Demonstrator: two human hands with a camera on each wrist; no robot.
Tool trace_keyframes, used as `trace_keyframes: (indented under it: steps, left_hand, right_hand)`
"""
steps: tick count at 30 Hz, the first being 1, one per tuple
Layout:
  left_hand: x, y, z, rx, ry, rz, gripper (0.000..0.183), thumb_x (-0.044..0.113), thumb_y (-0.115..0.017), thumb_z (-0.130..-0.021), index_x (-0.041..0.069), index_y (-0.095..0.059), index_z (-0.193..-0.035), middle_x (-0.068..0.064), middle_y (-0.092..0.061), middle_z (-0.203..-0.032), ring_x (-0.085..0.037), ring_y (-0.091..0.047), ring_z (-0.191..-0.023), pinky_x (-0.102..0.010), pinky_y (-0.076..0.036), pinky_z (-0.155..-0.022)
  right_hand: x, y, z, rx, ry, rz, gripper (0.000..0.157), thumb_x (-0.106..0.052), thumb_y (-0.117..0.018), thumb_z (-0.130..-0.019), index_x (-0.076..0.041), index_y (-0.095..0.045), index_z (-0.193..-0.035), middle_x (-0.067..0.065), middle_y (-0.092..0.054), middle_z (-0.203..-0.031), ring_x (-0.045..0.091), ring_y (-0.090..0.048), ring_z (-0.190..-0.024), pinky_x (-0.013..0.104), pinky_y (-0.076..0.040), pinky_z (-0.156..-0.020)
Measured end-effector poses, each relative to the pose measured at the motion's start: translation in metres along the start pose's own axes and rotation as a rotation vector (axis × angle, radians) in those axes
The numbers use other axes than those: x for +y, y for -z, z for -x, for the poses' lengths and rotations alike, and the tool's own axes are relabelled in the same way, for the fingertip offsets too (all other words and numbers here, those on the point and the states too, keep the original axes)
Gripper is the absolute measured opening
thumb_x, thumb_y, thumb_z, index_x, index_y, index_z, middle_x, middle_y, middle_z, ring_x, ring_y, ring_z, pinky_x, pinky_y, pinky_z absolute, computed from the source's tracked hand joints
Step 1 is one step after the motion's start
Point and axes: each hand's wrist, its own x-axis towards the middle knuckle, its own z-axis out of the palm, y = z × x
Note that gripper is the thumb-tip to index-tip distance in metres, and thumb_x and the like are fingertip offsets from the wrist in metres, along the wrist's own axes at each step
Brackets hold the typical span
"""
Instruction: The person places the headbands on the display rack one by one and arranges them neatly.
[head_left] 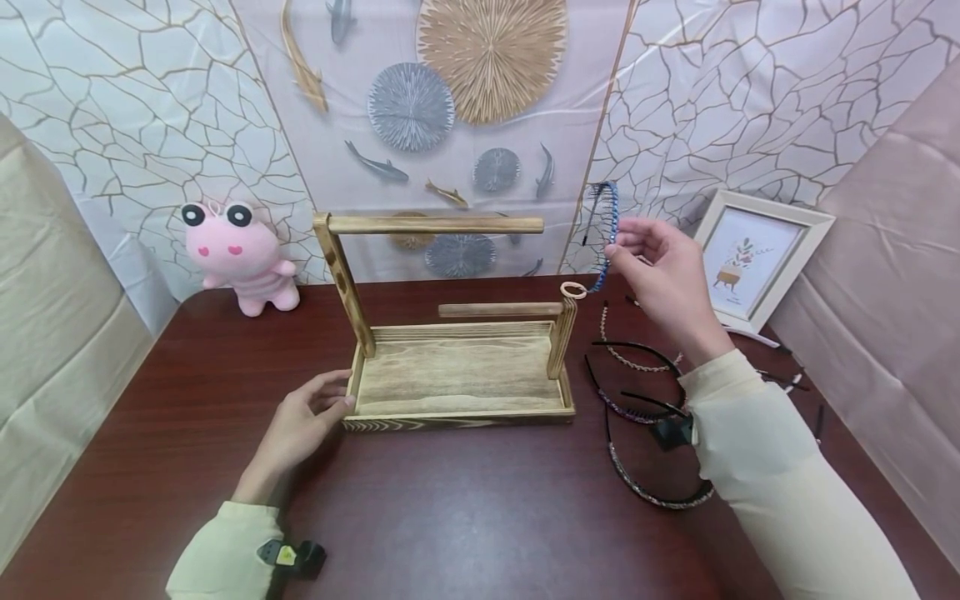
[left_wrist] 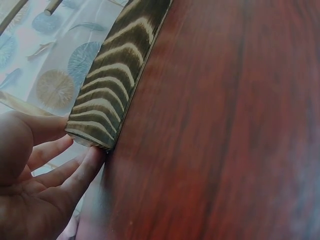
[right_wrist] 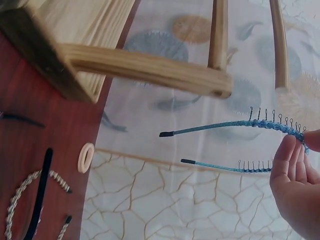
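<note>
In the head view, a blue headband (head_left: 614, 218) with black-looking teeth is held up by my right hand (head_left: 663, 271), above and right of the wooden stand. The right wrist view shows the headband's (right_wrist: 227, 124) slim ends pointing away from my fingertips. The stand's tray base (head_left: 457, 414) sits on the table. A taller upright on its left carries the upper bar (head_left: 442, 225), and a shorter one on its right carries the lower bar (head_left: 498, 310). My left hand (head_left: 303, 417) grips the tray's left end wall, thumb at the rim, fingers outside.
Several more headbands (head_left: 652, 500) lie on the table under and beside my right forearm. A pale ring (right_wrist: 86, 158) lies near the table's back edge. Behind stand a pink plush toy (head_left: 243, 258) at left and a framed picture (head_left: 750, 258) at right, against patterned cloth.
</note>
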Motion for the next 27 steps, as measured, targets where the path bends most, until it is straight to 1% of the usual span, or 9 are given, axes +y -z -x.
trace_keyframes:
  steps: [5,10,13,17,20,24,27]
  left_hand:
    - [0.0,-0.001,0.0,0.004,0.009,0.007,0.041,0.011,-0.067,-0.095,0.006,-0.058,-0.135,-0.02,-0.069,-0.111,-0.03,-0.068,-0.104,-0.018,-0.051,-0.078]
    - [0.001,-0.002,0.0,0.008,0.023,0.02,0.041,0.012,-0.067,-0.095,0.007,-0.058,-0.135,-0.019,-0.069,-0.112,-0.03,-0.068,-0.104,-0.019,-0.051,-0.078]
    - [0.0,-0.002,0.0,0.009,0.023,0.039,0.041,0.013,-0.067,-0.095,0.006,-0.058,-0.135,-0.02,-0.068,-0.113,-0.03,-0.067,-0.105,-0.019,-0.051,-0.078]
    - [0.0,-0.002,0.001,0.012,0.024,0.067,0.042,0.014,-0.067,-0.095,0.006,-0.058,-0.135,-0.02,-0.068,-0.115,-0.03,-0.066,-0.106,-0.018,-0.05,-0.08]
    - [0.0,-0.002,0.002,0.016,0.031,0.079,0.042,0.015,-0.067,-0.095,0.006,-0.058,-0.136,-0.02,-0.068,-0.116,-0.03,-0.066,-0.107,-0.018,-0.05,-0.08]
    - [-0.001,-0.003,0.003,0.018,0.045,0.102,0.044,0.016,-0.068,-0.095,0.007,-0.057,-0.137,-0.02,-0.067,-0.118,-0.029,-0.065,-0.108,-0.018,-0.049,-0.08]
    - [-0.002,-0.004,0.004,0.022,0.055,0.118,0.045,0.018,-0.069,-0.095,0.008,-0.057,-0.137,-0.02,-0.067,-0.119,-0.029,-0.064,-0.11,-0.017,-0.049,-0.081]
  right_hand:
    - [-0.008,-0.015,-0.001,-0.028,0.029,-0.052,0.035,-0.004,-0.067,-0.092,0.007,-0.059,-0.125,-0.007,-0.063,-0.094,0.004,-0.061,-0.088,0.016,-0.047,-0.082]
    - [-0.014,-0.03,0.002,-0.042,0.08,-0.086,0.032,-0.001,-0.067,-0.092,0.007,-0.061,-0.123,-0.005,-0.063,-0.093,0.005,-0.062,-0.087,0.017,-0.05,-0.08]
    - [-0.017,-0.04,0.003,-0.059,0.102,-0.117,0.032,0.001,-0.067,-0.091,0.008,-0.061,-0.121,-0.001,-0.063,-0.094,0.006,-0.062,-0.087,0.018,-0.052,-0.079]
    - [-0.021,-0.054,0.003,-0.094,0.108,-0.166,0.031,0.004,-0.066,-0.09,0.009,-0.061,-0.12,0.011,-0.063,-0.098,0.009,-0.062,-0.087,0.019,-0.053,-0.078]
    - [-0.021,-0.066,0.004,-0.117,0.116,-0.178,0.031,0.005,-0.066,-0.09,0.008,-0.062,-0.12,0.017,-0.064,-0.101,0.009,-0.062,-0.088,0.02,-0.054,-0.078]
    - [-0.022,-0.081,0.006,-0.15,0.126,-0.198,0.031,0.006,-0.065,-0.089,0.009,-0.061,-0.12,0.019,-0.064,-0.102,0.009,-0.062,-0.089,0.021,-0.054,-0.079]
    - [-0.025,-0.093,0.007,-0.177,0.126,-0.206,0.031,0.005,-0.066,-0.09,0.009,-0.061,-0.12,0.018,-0.064,-0.102,0.01,-0.061,-0.09,0.023,-0.055,-0.08]
